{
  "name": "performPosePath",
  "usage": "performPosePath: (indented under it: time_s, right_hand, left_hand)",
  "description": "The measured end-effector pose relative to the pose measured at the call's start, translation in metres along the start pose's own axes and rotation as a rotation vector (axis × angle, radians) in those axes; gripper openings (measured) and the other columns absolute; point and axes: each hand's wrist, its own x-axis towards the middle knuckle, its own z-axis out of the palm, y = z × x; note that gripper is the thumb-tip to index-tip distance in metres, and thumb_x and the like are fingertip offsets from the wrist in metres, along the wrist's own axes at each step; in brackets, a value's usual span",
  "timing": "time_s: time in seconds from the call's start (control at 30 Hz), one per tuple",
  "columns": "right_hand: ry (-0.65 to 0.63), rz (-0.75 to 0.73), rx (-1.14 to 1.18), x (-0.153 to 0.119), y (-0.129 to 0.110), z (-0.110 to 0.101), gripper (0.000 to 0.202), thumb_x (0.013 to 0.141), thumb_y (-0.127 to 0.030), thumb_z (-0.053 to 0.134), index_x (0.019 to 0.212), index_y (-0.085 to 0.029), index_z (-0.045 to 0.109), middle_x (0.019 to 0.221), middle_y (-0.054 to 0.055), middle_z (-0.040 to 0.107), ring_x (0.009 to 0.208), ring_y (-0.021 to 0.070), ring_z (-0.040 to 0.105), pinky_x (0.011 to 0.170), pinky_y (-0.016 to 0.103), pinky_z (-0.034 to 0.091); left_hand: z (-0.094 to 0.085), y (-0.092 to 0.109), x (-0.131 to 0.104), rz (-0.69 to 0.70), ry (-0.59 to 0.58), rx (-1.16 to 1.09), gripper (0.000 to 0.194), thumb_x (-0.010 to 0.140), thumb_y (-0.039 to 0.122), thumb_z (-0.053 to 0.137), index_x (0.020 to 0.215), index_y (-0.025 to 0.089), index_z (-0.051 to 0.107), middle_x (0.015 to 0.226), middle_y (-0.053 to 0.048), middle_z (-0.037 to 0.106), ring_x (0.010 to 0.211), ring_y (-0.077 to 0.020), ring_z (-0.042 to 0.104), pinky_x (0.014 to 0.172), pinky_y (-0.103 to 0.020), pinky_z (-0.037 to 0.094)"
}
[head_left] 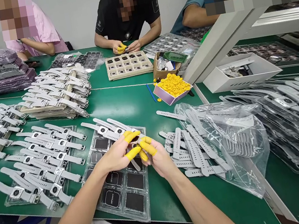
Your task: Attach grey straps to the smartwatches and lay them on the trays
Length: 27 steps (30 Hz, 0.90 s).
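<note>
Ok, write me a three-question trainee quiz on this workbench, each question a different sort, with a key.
1. Open question: what is worn on the fingers of the left hand and the right hand?

2. True or false: the loose grey watch straps lie to the right of the clear plastic tray beneath the hands.

3. Fill in the colour: the thin stick lying to the left of the open purple-sided box is ____.

Key:
1. Yellow finger cots
2. True
3. Blue
</note>
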Motion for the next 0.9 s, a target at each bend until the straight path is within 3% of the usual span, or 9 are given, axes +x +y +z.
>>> performPosePath:
  time_s: [0.1, 0.2, 0.33, 0.43, 0.53, 0.63, 0.77, 0.9]
  right_hand:
    - [0.005, -0.156, -0.357, 0.0, -0.005, -0.011, 0.034, 0.093, -0.056, 0.067, 0.098, -0.022, 0.064, 0.067, -0.003, 0.06, 0.057, 0.0145, 0.05, 0.055, 0.028, 0.041]
    - [-0.039, -0.249, -0.727, 0.001, -0.012, -0.027, 0.029, 0.101, -0.049, 0.058, 0.104, -0.022, 0.07, 0.085, 0.002, 0.068, 0.074, 0.0193, 0.058, 0.067, 0.032, 0.045]
    - [-0.016, -0.338, -1.025, 0.001, -0.013, -0.035, 0.034, 0.105, -0.042, 0.047, 0.101, -0.021, 0.073, 0.095, 0.008, 0.069, 0.085, 0.0245, 0.065, 0.076, 0.036, 0.048]
    - [-0.049, -0.361, -1.199, -0.001, -0.005, -0.026, 0.032, 0.106, -0.038, 0.045, 0.106, -0.022, 0.073, 0.096, 0.009, 0.073, 0.081, 0.0255, 0.068, 0.068, 0.035, 0.046]
    - [-0.077, -0.355, -1.375, -0.002, 0.005, -0.014, 0.027, 0.106, -0.032, 0.046, 0.114, -0.021, 0.07, 0.087, 0.007, 0.076, 0.071, 0.0252, 0.068, 0.06, 0.034, 0.04]
    - [-0.053, -0.347, -1.518, 0.001, 0.011, -0.01, 0.025, 0.106, -0.032, 0.048, 0.107, -0.021, 0.07, 0.082, 0.007, 0.075, 0.068, 0.0249, 0.068, 0.056, 0.033, 0.035]
    - [0.04, -0.39, -1.55, 0.005, 0.012, -0.016, 0.028, 0.106, -0.039, 0.05, 0.105, -0.022, 0.072, 0.09, 0.008, 0.075, 0.073, 0.0255, 0.068, 0.057, 0.033, 0.037]
    - [0.176, -0.447, -1.493, 0.005, 0.0, -0.033, 0.029, 0.104, -0.044, 0.054, 0.106, -0.021, 0.072, 0.098, 0.01, 0.072, 0.083, 0.0266, 0.068, 0.063, 0.034, 0.043]
  left_hand:
    - [-0.016, 0.008, -0.001, -0.068, 0.002, 0.138, 0.053, 0.103, 0.02, 0.046, 0.155, 0.02, 0.044, 0.142, -0.015, 0.062, 0.129, -0.0271, 0.061, 0.111, -0.042, 0.052]
    - [-0.046, 0.021, -0.006, -0.238, -0.04, 0.325, 0.052, 0.101, 0.017, 0.046, 0.153, 0.021, 0.046, 0.133, -0.011, 0.069, 0.117, -0.0255, 0.067, 0.101, -0.039, 0.056]
    - [-0.088, 0.027, -0.015, -0.311, -0.181, 0.646, 0.035, 0.097, 0.012, 0.045, 0.121, 0.02, 0.07, 0.109, -0.009, 0.075, 0.1, -0.0259, 0.069, 0.087, -0.037, 0.055]
    - [-0.107, 0.019, -0.019, -0.327, -0.278, 0.713, 0.032, 0.096, 0.011, 0.046, 0.111, 0.02, 0.073, 0.103, -0.009, 0.075, 0.093, -0.0246, 0.069, 0.082, -0.035, 0.052]
    - [-0.111, 0.004, -0.018, -0.367, -0.396, 0.623, 0.026, 0.099, 0.019, 0.047, 0.108, 0.021, 0.071, 0.097, -0.006, 0.075, 0.085, -0.0219, 0.068, 0.075, -0.031, 0.049]
    - [-0.104, -0.013, -0.013, -0.336, -0.418, 0.673, 0.025, 0.1, 0.02, 0.047, 0.104, 0.019, 0.072, 0.091, -0.007, 0.072, 0.084, -0.0222, 0.065, 0.084, -0.035, 0.048]
    - [-0.09, -0.029, -0.014, -0.272, -0.313, 0.859, 0.023, 0.103, 0.025, 0.049, 0.109, 0.017, 0.07, 0.103, -0.013, 0.068, 0.101, -0.0297, 0.061, 0.096, -0.048, 0.046]
    - [-0.086, -0.023, -0.03, -0.199, -0.108, 0.969, 0.021, 0.102, 0.028, 0.053, 0.11, 0.015, 0.067, 0.126, -0.018, 0.062, 0.115, -0.0337, 0.054, 0.103, -0.054, 0.045]
